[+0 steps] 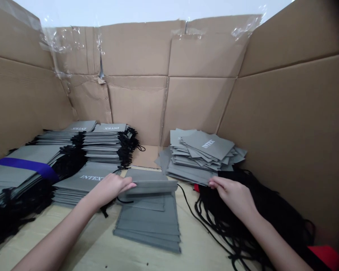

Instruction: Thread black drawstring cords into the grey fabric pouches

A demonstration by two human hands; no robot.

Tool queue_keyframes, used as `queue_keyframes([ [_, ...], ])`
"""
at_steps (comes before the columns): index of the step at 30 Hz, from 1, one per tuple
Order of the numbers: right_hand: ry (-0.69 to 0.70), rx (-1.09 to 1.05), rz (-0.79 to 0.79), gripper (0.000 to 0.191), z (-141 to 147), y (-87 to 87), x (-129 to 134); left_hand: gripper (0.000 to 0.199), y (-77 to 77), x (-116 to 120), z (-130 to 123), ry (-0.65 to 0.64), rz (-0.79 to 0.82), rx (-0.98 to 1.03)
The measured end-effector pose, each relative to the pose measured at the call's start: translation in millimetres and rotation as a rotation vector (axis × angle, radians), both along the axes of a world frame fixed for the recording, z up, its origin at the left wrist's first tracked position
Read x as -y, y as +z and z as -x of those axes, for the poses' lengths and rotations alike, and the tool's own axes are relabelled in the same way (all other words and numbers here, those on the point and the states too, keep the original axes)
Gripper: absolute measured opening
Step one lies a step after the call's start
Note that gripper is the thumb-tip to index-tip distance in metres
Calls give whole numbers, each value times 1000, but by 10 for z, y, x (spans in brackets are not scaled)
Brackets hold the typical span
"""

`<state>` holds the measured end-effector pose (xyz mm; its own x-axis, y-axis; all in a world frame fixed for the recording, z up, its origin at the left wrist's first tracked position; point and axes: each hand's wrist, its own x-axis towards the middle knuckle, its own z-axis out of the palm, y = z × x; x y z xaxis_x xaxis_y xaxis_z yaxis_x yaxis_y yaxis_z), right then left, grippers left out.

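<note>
Gray pouch [155, 186]: near centre of the surface [93, 246], raised edge-on above other gray pieces. Clock positions below are taken from it.

Left hand [111, 188]: at 9 o'clock, grip closed, thumb and fingers pinching the pouch's left end. A short black cord shows just below this hand.

Right hand [234, 195]: at 3 o'clock, apart from the pouch. Fingertips drawn close together at the near corner of the loose pile; cannot tell whether the grip is closed on anything.

6 o'clock: fanned gray pouches [149, 226], lying flat, edges offset, partly beneath the held one.

2 o'clock: loose pile [209, 150] of gray pouches, unevenly stacked, top piece printed INTEX.

4 o'clock: black cords [260, 203], heaped, loose strands trailing toward the viewer; a thin black cord [192, 214] curves down from near the pouch's right end. Red item [326, 258] farther out, partly covered.

9 o'clock: near stack [79, 180], printed INTEX, just beside the left forearm. Beyond it, gray bundle [19, 150] with purple band [25, 165] across the top, black cord ends at its side.

10 to 11 o'clock: two neat stacks [104, 143], side by side, INTEX inverted, black cords bunched at their right edges.

Outermost: cardboard walls [135, 101] at left, back and right, clear tape along the back wall's upper edge.
</note>
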<state>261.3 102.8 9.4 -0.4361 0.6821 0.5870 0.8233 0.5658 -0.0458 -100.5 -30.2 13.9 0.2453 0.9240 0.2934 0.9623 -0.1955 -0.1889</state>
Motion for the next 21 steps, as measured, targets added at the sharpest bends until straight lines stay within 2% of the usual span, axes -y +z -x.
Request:
queue_keyframes([
  [3,-93,-20,28,22,-130,28,-92,46,25,3,95,23,14,51],
  [6,-129,-38,102,21,-219,40,-147,46,24,-11,160,42,32,79],
  [13,-125,-46,187,22,-341,21,-229,46,-66,-55,323,30,0,135],
  [18,-100,-64,143,24,-419,16,-264,46,-78,-50,403,58,-7,145],
  [21,-92,-47,177,25,-459,7,-289,47,-91,-49,425,72,-10,139],
])
